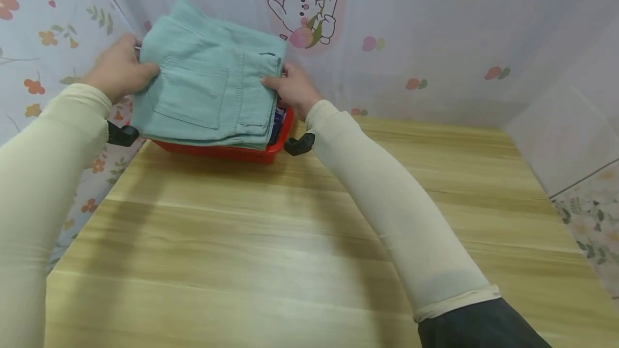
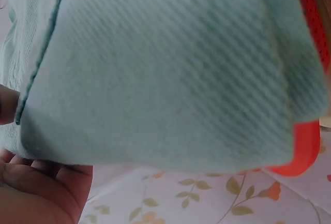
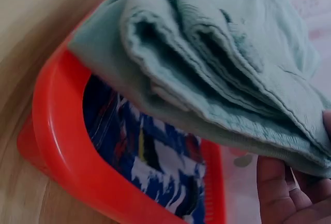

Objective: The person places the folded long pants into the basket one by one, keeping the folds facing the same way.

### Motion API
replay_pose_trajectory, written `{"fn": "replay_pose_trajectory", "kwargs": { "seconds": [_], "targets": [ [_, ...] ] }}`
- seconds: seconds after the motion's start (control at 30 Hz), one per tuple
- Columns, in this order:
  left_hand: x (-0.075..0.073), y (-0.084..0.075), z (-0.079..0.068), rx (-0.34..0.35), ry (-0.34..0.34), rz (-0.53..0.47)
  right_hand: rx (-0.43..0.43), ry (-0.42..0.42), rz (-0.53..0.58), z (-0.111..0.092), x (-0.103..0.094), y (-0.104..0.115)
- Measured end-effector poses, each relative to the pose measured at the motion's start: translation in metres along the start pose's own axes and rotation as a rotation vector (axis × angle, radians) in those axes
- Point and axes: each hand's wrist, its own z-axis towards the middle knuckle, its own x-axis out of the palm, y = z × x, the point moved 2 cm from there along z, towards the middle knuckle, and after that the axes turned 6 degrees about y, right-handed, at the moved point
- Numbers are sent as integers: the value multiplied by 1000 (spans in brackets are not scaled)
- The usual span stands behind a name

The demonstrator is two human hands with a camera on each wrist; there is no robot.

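A folded pair of mint-green pants [image 1: 193, 79], with a back pocket and the waistband toward the right, is over the red basket [image 1: 273, 156]. My left hand [image 1: 121, 69] grips its left side, thumb on top and the other fingers underneath. At the waistband end, my right hand [image 1: 294, 89] pinches the folded layers between thumb and fingers. Inside the basket, a blue, white and red patterned cloth [image 3: 155, 157] shows in the right wrist view. The pants hide most of the basket; in the right wrist view, their waistband end is raised above the patterned cloth.
The basket stands at the back left of a wood-grain table [image 1: 271, 240]. Behind it hangs a pale curtain [image 1: 425, 31] with a rabbit print, and a floral cloth [image 1: 43, 69] covers the left side. A tiled wall [image 1: 570, 138] borders the table on the right.
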Motion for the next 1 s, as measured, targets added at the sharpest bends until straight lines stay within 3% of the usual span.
{"fn": "replay_pose_trajectory", "kwargs": {
  "seconds": [0.3,0.47,0.7,0.87,1.0],
  "targets": [
    [7,-1,17,30,37,46,21,-74,-39,19,-3,-18],
    [14,2,26,38,44,66,83,-61,-38,24,-3,-32],
    [23,3,41,51,61,164,138,-36,-50,23,-2,-37],
    [29,1,47,24,119,216,194,-32,-131,19,-4,-36],
    [35,5,47,5,138,259,183,-54,-185,14,-6,-35]
  ]
}}
